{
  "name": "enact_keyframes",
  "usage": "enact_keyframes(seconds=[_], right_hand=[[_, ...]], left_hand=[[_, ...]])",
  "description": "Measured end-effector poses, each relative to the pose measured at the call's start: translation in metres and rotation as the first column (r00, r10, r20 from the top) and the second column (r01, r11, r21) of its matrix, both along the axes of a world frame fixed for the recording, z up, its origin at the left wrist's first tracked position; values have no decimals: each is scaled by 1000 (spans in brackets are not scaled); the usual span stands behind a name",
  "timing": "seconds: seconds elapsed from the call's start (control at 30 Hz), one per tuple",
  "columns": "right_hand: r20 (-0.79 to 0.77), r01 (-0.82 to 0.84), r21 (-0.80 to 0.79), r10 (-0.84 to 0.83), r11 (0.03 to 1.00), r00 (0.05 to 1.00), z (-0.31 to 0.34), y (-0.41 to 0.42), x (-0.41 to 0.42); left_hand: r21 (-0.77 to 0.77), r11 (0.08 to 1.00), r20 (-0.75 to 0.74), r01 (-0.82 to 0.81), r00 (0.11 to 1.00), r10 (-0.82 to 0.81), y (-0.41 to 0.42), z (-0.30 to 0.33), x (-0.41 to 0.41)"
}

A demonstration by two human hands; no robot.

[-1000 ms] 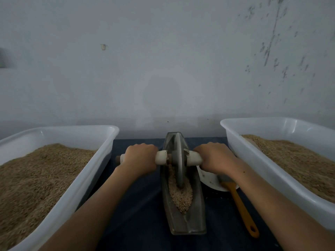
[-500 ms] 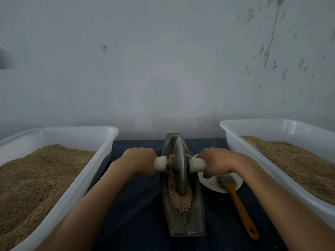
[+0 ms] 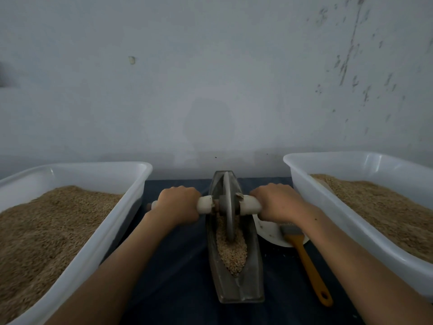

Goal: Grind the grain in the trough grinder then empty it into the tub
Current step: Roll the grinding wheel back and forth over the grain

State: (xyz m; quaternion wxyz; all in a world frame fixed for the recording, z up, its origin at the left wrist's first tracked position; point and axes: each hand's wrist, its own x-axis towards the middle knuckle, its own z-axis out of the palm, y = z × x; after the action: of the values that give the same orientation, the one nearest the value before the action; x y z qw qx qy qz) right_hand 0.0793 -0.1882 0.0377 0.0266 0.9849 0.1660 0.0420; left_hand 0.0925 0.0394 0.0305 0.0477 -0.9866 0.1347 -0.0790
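Both forearms reach forward, palms down. Left hand (image 3: 178, 204) is curled over the left end of the pale wooden axle handle (image 3: 205, 204); right hand (image 3: 277, 202) is wrapped round its right end, knuckles up. The grey metal grinding wheel (image 3: 228, 207) stands upright on edge in the grey boat-shaped metal trough grinder (image 3: 236, 289), toward the trough's far half. Tan crushed grain (image 3: 233, 254) lies in the trough channel, piled on the near side of the wheel.

Left of the trough: white plastic tub of brown grain (image 3: 77, 261), a strip of dark blue table cloth (image 3: 178, 266) between them. Right of the trough: a second white plastic tub (image 3: 351, 233), also holding grain. Between trough and right tub: a white plate (image 3: 269, 233) and an orange-handled brush (image 3: 309, 263), its bristle end on the plate. Just beyond the trough's far tip: grey wall (image 3: 210, 78).
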Motion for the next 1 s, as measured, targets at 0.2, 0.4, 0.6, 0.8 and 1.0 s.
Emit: enact_keyframes(seconds=[0.2,0.4,0.6,0.8,1.0], right_hand=[[-326,51,38,-36,998,945,11,-1,-5],[-133,47,-6,-47,999,990,3,2,1],[187,26,33,-31,999,982,-13,3,5],[-112,22,-26,-25,999,993,5,2,-1],[-262,45,20,-38,999,964,8,0,-1]], left_hand=[[9,1000,-257,1,966,2,-1,12,-6],[3,1000,-51,-17,999,17,-3,5,-5],[-63,997,126,-41,991,49,-4,-4,-4],[36,999,-81,-27,996,30,-2,5,-5],[18,1000,-204,-24,979,27,-2,12,-8]])
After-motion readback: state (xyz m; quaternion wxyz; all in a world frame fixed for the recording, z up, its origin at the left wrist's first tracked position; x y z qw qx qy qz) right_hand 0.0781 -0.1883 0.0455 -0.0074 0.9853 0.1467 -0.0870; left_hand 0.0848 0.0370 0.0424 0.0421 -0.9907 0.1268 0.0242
